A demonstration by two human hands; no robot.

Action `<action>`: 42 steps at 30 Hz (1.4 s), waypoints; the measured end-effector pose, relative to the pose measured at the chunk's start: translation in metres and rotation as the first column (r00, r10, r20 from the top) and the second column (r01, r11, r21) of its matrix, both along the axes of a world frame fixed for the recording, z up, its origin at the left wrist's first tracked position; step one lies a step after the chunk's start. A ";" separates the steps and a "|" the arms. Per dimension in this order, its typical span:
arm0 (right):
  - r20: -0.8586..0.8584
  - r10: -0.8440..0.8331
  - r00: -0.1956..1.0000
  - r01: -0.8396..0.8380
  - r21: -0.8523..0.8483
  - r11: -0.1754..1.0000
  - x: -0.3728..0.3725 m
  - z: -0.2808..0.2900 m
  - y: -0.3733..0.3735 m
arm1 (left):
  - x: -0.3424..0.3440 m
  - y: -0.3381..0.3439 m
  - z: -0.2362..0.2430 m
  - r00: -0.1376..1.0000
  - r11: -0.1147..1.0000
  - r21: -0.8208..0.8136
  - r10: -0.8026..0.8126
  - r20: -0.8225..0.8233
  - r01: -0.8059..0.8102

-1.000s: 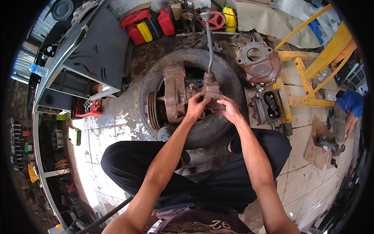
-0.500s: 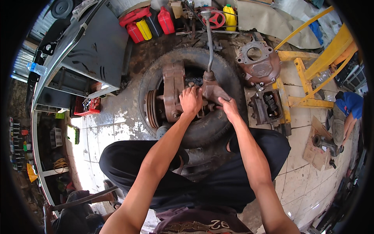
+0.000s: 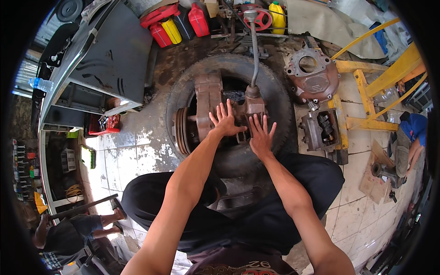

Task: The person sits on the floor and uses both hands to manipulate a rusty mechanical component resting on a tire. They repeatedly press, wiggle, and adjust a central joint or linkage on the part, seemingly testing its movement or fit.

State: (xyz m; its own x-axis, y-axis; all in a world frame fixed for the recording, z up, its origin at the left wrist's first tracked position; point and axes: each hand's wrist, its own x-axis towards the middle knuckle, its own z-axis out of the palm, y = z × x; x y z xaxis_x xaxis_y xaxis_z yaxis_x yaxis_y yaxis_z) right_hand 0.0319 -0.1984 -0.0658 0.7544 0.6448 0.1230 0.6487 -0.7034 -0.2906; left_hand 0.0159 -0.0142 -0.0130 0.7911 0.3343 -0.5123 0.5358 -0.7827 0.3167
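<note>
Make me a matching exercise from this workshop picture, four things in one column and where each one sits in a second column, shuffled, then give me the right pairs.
Things:
1. left hand
2. right hand
3. red and yellow jerry cans
4. rusty housing cover with a round hole

Places:
A. on the floor to the right of the tyre
B. flat on the rusty gearbox, on its left half
C. lined up at the far edge of the floor, beyond the tyre
D. fingers spread on the gearbox just below the upright lever

Pairs: 1-B, 2-D, 3-C, 4-A
</note>
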 end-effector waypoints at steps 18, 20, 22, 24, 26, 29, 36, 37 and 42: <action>-0.012 -0.220 0.975 0.219 -0.066 0.974 -0.002 -0.010 0.003 | -0.002 0.003 -0.010 0.998 1.000 -0.020 0.020 0.059 -0.019; -0.012 -0.196 0.981 0.195 -0.075 0.978 0.007 -0.002 0.005 | -0.001 0.003 -0.008 0.999 1.000 -0.003 0.020 0.046 -0.020; -0.013 -0.179 0.984 0.177 -0.072 0.981 0.008 -0.001 0.007 | 0.000 0.000 -0.007 0.998 1.000 -0.004 0.010 0.056 -0.010; 0.027 -0.167 0.986 0.168 -0.073 0.983 0.014 0.001 0.002 | -0.001 -0.001 -0.006 0.999 1.000 0.027 -0.016 0.042 0.014; 0.068 -0.152 0.986 0.157 -0.069 0.985 0.018 0.003 0.000 | -0.002 -0.001 -0.004 0.999 0.997 0.069 -0.040 0.014 0.039; 0.037 -0.067 0.997 0.070 -0.080 0.994 0.015 0.004 0.000 | -0.001 -0.009 -0.002 0.996 0.992 0.097 -0.082 -0.042 0.086; 0.053 -0.041 0.998 0.043 -0.052 0.998 0.019 0.012 0.001 | 0.001 -0.005 0.000 0.995 0.991 0.097 -0.087 -0.044 0.091; 0.055 -0.003 0.998 0.006 -0.049 0.999 0.021 0.012 -0.003 | 0.001 -0.005 0.001 0.995 0.991 0.096 -0.087 -0.045 0.091; 0.056 0.011 0.998 -0.008 -0.042 0.999 0.025 0.011 -0.005 | 0.003 -0.005 0.004 0.992 0.989 0.107 -0.098 -0.074 0.105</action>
